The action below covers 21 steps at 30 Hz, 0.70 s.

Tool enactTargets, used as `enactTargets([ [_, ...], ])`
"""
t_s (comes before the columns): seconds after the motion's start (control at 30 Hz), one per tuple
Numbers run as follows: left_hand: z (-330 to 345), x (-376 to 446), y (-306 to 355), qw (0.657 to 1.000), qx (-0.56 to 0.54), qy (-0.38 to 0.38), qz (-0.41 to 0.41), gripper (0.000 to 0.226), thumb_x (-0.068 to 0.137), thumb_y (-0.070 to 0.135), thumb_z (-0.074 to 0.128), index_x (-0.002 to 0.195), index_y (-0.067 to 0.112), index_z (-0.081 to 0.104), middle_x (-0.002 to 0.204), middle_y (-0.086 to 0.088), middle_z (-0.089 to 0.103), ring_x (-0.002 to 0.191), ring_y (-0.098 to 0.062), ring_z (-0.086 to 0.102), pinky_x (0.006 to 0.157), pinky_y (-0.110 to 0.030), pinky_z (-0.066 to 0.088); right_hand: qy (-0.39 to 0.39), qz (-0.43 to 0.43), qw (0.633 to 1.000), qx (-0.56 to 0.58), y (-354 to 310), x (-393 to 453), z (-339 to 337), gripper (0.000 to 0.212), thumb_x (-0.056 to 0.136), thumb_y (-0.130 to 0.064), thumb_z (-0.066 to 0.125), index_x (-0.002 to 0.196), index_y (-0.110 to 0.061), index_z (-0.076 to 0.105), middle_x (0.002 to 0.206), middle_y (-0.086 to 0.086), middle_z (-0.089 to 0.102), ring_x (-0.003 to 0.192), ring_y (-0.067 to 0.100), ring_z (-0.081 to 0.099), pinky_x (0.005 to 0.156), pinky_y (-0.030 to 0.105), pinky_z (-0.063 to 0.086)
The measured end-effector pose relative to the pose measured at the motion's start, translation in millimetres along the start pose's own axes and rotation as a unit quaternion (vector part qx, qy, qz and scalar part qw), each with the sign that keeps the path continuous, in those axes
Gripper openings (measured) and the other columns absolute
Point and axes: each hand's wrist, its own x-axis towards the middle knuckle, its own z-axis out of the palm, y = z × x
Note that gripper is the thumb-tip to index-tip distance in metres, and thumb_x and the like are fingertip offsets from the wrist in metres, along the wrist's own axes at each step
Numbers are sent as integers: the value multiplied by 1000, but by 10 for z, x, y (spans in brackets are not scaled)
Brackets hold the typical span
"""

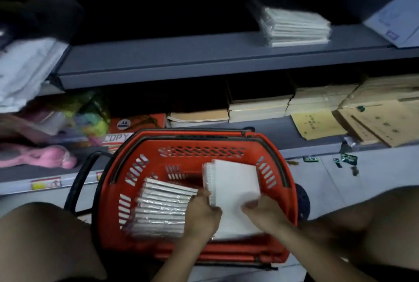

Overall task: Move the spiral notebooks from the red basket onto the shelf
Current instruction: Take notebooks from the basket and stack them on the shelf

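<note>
White spiral notebook stack [233,182] sits over the red basket [281,191], left hand [203,212] fingers curled on its coil edge, right hand [263,210] clamping the near corner; one wrapped bundle [161,207] lies inside, one pile [294,26] on the shelf [181,59]

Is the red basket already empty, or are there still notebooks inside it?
Not empty. The red basket holds a wrapped stack of notebooks, and both hands grip a white notebook above it.

A grey shelf [181,55] carries a wrapped stack of notebooks [294,26]; the red basket [197,143] sits on the tiled floor [328,182].
</note>
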Motion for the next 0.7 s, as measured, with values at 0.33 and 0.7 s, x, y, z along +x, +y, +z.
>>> enactTargets([
  [0.33, -141, 2, -78, 994, -85, -18, -65, 9, 82, 10, 65, 86, 17, 60, 82, 1, 72, 78, -20, 70, 66, -25, 50, 20, 57, 969, 241, 64, -96, 205, 11, 78, -3, 72, 89, -1, 71, 88, 15, 75, 82, 27, 70, 73, 36, 58],
  [0.7, -893, -327, 389, 908, -370, -186, -56, 20, 89, 1, 63, 107, -6, 62, 109, -23, 71, 82, -28, 68, 50, -35, 58, -130, 47, 889, 436, -176, -758, -415, 21, 90, -5, 61, 108, -13, 69, 101, 10, 75, 89, 26, 65, 67, 34, 52],
])
